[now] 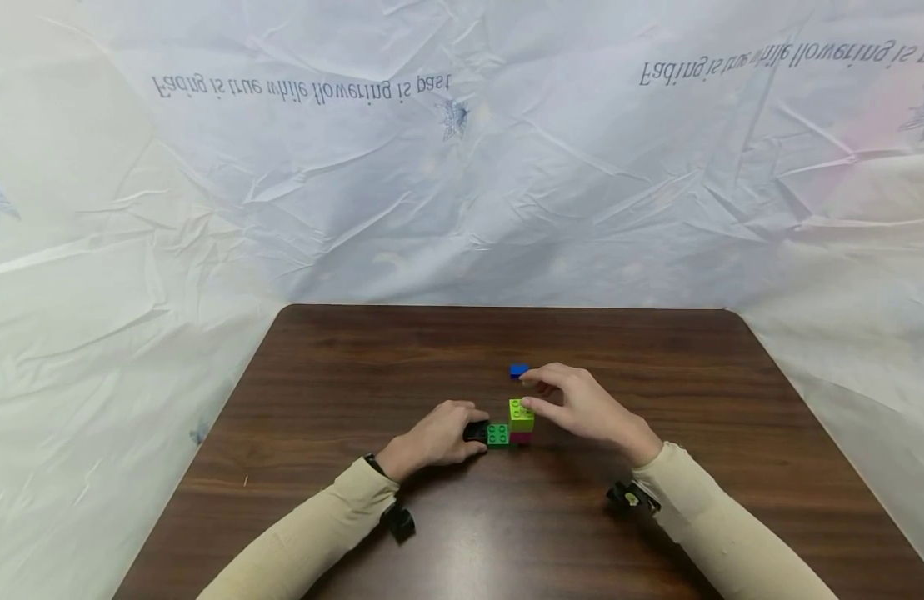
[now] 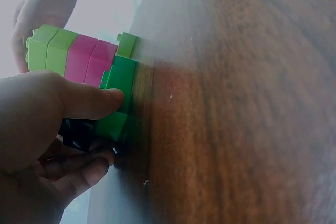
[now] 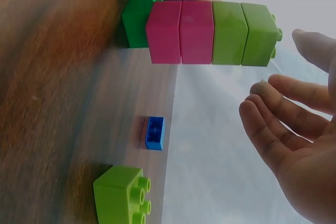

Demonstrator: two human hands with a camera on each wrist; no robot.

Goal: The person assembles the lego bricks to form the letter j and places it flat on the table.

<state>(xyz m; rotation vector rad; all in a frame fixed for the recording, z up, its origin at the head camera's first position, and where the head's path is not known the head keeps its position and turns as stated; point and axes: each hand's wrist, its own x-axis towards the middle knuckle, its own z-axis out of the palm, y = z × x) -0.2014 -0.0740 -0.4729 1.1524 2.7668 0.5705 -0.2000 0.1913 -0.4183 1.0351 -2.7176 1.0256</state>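
My left hand (image 1: 439,433) pinches the left end of a toy-brick build between thumb and fingers. There a black brick (image 2: 77,134) sits on green bricks (image 1: 497,434). From the green base rises an upright stack, two pink bricks (image 3: 181,32) below and two lime-green bricks (image 3: 244,33) on top. My right hand (image 1: 587,406) is beside the top of this stack, thumb and fingers spread and slightly bent, holding nothing. In the right wrist view a gap shows between its fingertips and the top studs.
Beyond the stack lies a blue brick (image 1: 518,371) on the dark wooden table (image 1: 357,358). A loose lime-green brick (image 3: 118,195) stands on the table in the right wrist view. White printed sheeting (image 1: 462,208) hangs behind the table and along its sides.
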